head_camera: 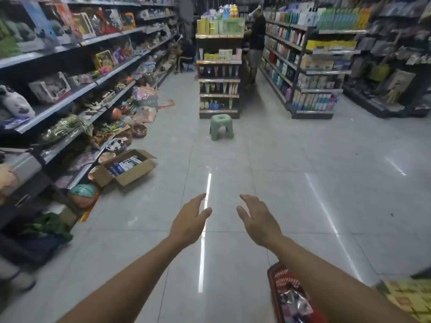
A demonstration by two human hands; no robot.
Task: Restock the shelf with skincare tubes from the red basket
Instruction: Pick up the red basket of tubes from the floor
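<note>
Both bare hands reach forward over the grey tiled floor (303, 159), the left hand (190, 221) and right hand (257, 219) empty with fingers loosely spread. The red plastic mesh basket (279, 279) of wrapped items sits under the right forearm, well short of the green plastic stool (221, 126) and the dark end shelf of tubes (219, 80) behind the stool

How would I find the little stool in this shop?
Look down the grey tiled floor to the narrow shelf unit of skincare tubes at the aisle's end. The small green plastic stool stands alone on the floor just before it; nothing else there is a seat.
</note>
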